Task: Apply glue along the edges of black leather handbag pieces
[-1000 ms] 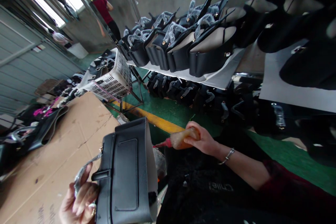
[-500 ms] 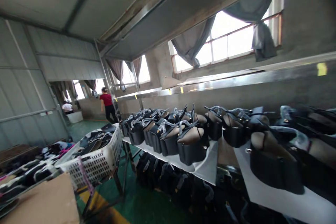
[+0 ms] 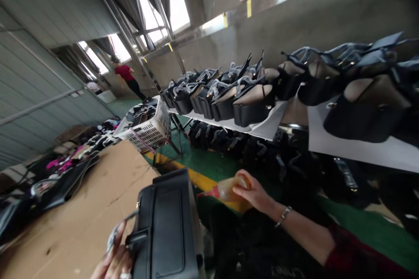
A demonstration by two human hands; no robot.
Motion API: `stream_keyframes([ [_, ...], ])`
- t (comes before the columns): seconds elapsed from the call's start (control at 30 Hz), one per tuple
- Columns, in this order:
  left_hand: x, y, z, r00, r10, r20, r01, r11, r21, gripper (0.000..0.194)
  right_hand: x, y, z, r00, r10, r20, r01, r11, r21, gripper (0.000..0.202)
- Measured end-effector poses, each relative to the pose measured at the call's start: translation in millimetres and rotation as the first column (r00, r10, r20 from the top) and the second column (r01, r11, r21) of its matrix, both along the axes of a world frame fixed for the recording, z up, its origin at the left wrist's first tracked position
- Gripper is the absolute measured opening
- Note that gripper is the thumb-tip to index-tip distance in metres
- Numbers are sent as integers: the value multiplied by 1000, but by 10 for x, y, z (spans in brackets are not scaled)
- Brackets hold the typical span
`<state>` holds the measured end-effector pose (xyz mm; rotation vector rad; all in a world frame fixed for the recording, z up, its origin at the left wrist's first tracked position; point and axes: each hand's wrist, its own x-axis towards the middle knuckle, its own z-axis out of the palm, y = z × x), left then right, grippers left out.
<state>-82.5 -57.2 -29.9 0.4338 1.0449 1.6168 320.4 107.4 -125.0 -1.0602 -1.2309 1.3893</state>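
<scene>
Left hand: our left hand [image 3: 114, 259] sits at the bottom edge of the view, fingers curled around the side of the black handbag [image 3: 166, 226]; we grip it by its wrapped handle hardware.
Black handbag: upright in front of us, over the near edge of the cardboard-covered desk [image 3: 81, 209], its back pocket panel facing us.
Right hand: our right hand [image 3: 253, 192] is closed around an amber glue bottle [image 3: 229, 187], whose red nozzle [image 3: 209, 192] points at the bag's upper right edge, just beside it.
Wrist: a thin bracelet [image 3: 283, 216] shows.
Basket: a white basket [image 3: 147, 128] stands beyond the desk.
Shelf: rows of black bags [image 3: 252, 104] stand on a shelf [image 3: 265, 128].
Far end: a person in red [image 3: 126, 76] stands there.
</scene>
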Motion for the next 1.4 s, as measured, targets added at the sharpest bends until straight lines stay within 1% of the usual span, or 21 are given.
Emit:
stream_keyframes([
  [0.03,-9,10,-6,1000,-7,-16,8,1000,19,82,9,14,1,1000,5,9,-5,1000,9,36],
  [0.07,-10,37,-10,999,-33,-40,35,998,44,78,12,23,3,1000,10,15,-10,1000,16,35],
  [0.13,-4,102,-5,987,-123,-102,133,986,97,66,5,32,3,999,13,30,-14,1000,23,34],
  [0.2,-7,141,10,972,-191,-134,209,967,142,60,-17,47,-10,999,23,32,-24,1000,18,34],
  [0.33,-44,136,31,963,-250,-97,264,951,163,57,-89,120,-55,998,62,-18,-61,998,20,33],
  [0.5,-58,131,40,963,-269,-22,269,948,173,56,-182,213,-77,992,111,-67,-110,994,21,33],
  [0.67,-82,148,49,932,-360,48,347,922,170,58,-184,231,-92,984,158,-79,-159,987,-1,35],
  [0.8,-154,137,29,918,-379,117,358,919,167,62,-129,179,-127,975,206,-90,-208,978,-16,38],
  [0.9,-216,113,-4,932,-309,190,286,948,141,65,-93,112,-162,963,241,-120,-245,969,-23,41],
  [1.0,-242,99,-31,942,-250,223,231,967,107,60,-61,32,-195,956,255,-148,-260,965,-19,44],
  [1.1,-214,113,-39,939,-281,199,253,955,156,65,-13,-51,-205,956,259,-140,-259,966,15,46],
  [1.17,-179,134,-32,931,-314,188,278,941,193,69,26,-106,-193,940,311,-142,-307,950,46,42],
  [1.23,-143,155,-20,924,-335,184,296,932,210,68,61,-163,-174,922,358,-149,-350,934,74,40],
  [1.3,-111,172,-6,921,-347,176,306,926,221,64,85,-227,-158,916,375,-141,-365,926,94,39],
  [1.4,-71,187,12,919,-367,145,328,914,236,59,102,-338,-150,898,411,-158,-406,912,62,41],
])
